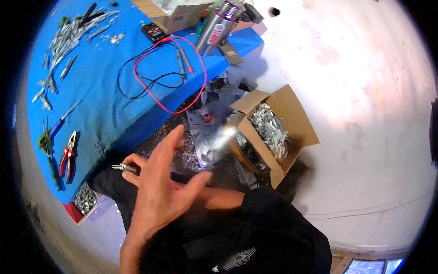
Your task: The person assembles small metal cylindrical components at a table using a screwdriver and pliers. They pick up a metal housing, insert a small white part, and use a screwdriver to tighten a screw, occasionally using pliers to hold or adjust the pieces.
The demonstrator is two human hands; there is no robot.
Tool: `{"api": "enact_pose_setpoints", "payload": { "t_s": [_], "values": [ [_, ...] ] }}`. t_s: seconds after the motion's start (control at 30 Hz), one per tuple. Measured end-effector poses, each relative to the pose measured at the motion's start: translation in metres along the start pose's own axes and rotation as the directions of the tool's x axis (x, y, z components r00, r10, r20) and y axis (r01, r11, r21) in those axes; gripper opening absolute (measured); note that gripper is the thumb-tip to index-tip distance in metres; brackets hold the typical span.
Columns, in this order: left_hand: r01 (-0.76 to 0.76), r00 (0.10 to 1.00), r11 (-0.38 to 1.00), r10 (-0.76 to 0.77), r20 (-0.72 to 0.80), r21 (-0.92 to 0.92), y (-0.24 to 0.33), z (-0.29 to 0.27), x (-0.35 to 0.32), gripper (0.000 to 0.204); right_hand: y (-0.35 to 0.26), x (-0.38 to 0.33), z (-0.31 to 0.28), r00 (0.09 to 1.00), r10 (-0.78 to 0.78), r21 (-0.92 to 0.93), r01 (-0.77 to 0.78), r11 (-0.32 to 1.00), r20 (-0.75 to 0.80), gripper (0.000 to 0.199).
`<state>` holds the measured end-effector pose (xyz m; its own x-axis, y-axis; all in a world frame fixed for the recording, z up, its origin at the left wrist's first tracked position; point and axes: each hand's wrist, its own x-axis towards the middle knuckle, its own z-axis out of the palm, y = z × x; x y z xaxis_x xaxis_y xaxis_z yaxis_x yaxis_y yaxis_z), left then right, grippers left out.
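My left hand is raised in front of my body, its fingers and thumb spread, with nothing in it. Beyond its fingertips a blurred silvery object shows in the air beside an open cardboard box. My right hand reaches across beneath the left one, and its palm is mostly hidden. Its fingers pinch a small silver cylinder with two thin prongs, near the edge of the blue-covered table. Red-handled pliers and a screwdriver lie on the table to the left.
Grey slender parts are heaped on the far left of the table. Test leads, a meter and a steel flask sit toward the back. Silvery strips fill the cardboard box; small metal pieces fill a bin at lower left.
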<state>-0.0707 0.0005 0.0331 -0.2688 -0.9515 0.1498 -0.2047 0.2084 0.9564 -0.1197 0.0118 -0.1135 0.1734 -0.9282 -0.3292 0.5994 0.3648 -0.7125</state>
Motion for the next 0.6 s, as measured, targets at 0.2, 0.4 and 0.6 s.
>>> {"api": "enact_pose_setpoints", "payload": {
  "t_s": [0.2, 0.4, 0.6],
  "values": [
    [0.229, 0.931, 0.972, -0.234, -0.28, -0.053, -0.044, -0.03, -0.013, 0.061, -0.018, 0.026, -0.019, 0.942, -0.259, -0.532, 0.335, 0.777, 0.215, 0.03],
    [0.41, 0.761, 0.893, -0.447, -0.47, -0.185, -0.115, -0.109, -0.096, 0.031, -0.034, 0.039, -0.011, 0.948, -0.27, -0.677, 0.309, 0.668, 0.167, 0.026],
    [0.493, 0.642, 0.87, -0.372, -0.67, -0.011, -0.111, -0.147, -0.123, 0.017, -0.06, 0.062, 0.0, 0.947, -0.22, -0.724, 0.32, 0.611, 0.233, 0.027]
  ]
}}
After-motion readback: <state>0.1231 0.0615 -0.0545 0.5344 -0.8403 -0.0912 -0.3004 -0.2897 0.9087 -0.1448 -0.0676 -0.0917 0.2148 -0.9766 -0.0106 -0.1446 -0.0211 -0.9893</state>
